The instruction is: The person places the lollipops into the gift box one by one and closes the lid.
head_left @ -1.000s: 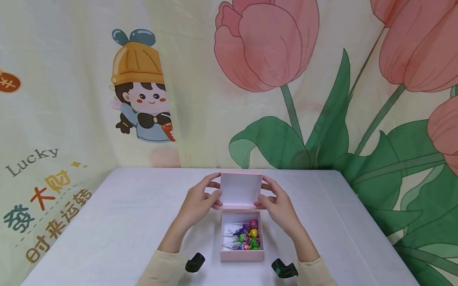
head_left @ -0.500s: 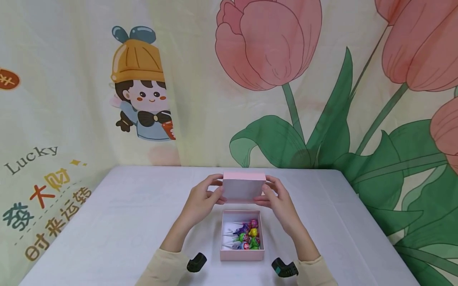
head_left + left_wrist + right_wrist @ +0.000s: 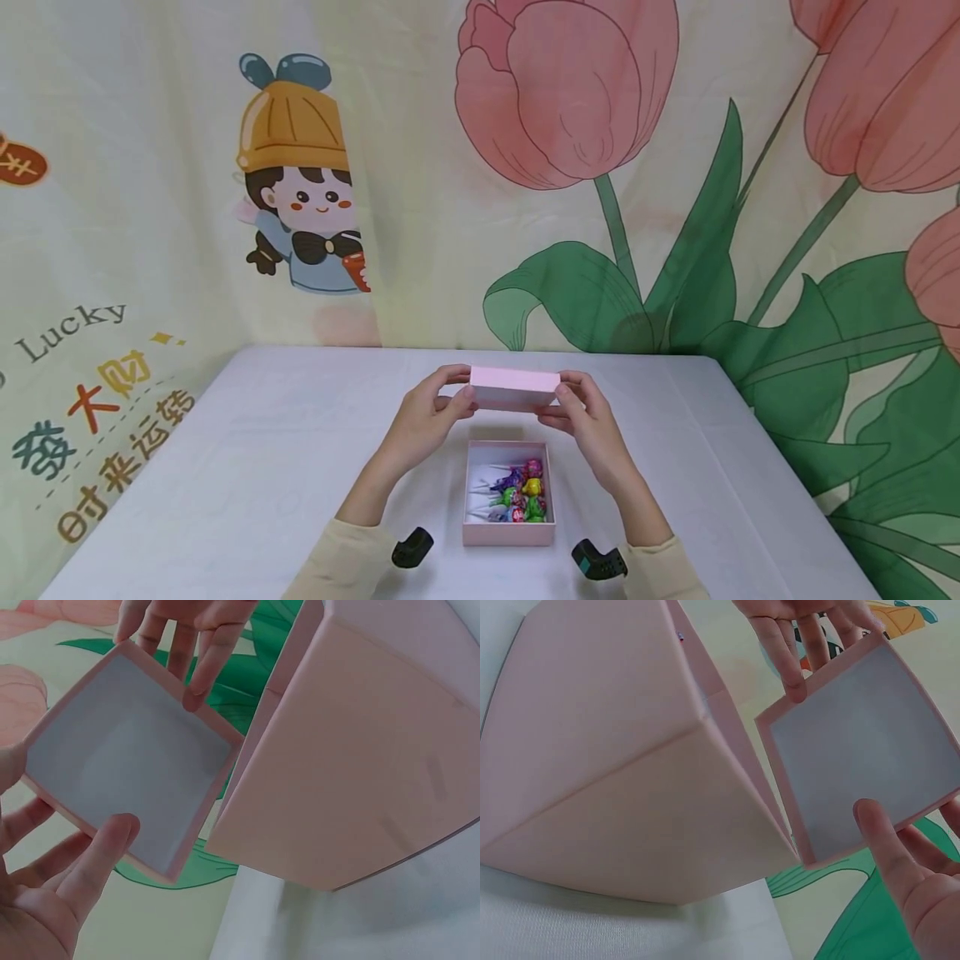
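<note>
A pink box lid (image 3: pixel 514 380) with a white inside is held up just beyond the open pink box (image 3: pixel 508 535), tilted with its pink side towards me in the head view. My left hand (image 3: pixel 422 423) grips its left edge and my right hand (image 3: pixel 597 427) its right edge, thumbs nearest me. Both wrist views show the hollow white inside of the lid (image 3: pixel 131 761), its rim pinched at opposite sides. Several wrapped lollipops (image 3: pixel 516 493) lie in the box, sticks pointing left. From the wrists, the box walls (image 3: pixel 622 772) hide almost all of the candy.
A white cloth (image 3: pixel 315 433) covers the table under the box. Behind it hangs a backdrop (image 3: pixel 420 208) printed with tulips and a cartoon figure. Black wrist devices (image 3: pixel 598 560) sit at both cuffs, either side of the box.
The lid has tipped, its white inside turning from facing me to mostly hidden in the head view, with the pink side now showing. Both hands keep their grip; the box stays put.
</note>
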Demonstrator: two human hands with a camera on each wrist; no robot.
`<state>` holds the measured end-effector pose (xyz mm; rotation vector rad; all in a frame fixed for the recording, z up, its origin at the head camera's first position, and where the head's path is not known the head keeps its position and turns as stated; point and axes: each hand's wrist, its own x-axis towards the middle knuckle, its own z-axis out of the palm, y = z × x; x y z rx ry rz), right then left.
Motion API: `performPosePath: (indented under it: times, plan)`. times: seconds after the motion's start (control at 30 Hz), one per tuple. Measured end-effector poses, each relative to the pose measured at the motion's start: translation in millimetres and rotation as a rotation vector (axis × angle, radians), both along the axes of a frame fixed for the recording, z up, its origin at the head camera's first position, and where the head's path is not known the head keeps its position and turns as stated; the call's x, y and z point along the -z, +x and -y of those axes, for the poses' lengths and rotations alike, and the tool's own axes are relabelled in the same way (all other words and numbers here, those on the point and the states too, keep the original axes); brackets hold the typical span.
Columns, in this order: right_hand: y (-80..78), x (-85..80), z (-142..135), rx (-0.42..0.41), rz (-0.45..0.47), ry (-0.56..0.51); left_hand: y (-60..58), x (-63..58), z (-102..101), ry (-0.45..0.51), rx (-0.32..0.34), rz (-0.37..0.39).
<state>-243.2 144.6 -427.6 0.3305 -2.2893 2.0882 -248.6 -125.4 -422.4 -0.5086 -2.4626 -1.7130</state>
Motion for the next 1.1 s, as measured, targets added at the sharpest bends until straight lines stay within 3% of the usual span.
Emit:
performPosePath:
  times: [0.43, 0.67, 0.93, 1.1]
  plan:
    - [0.1, -0.6, -2.0, -0.042, -0.062, -0.022, 0.0, -1.1, 2.3, -0.001, -0.032, -0.026]
    - [-0.5, -1.0, -2.1, -0.021, -0.047, -0.033, -0.6, 0.5, 2.6, 0.020, -0.035, -0.033]
    - [0.2, -2.6, -2.4, 0.027, -0.010, 0.028, 0.8, 0.1, 1.9, 0.064, -0.012, -0.006]
    - [0.7, -3.6, -3.3, 0.011, -0.004, 0.059, 0.3, 1.9, 2.6, 0.076, -0.012, 0.016]
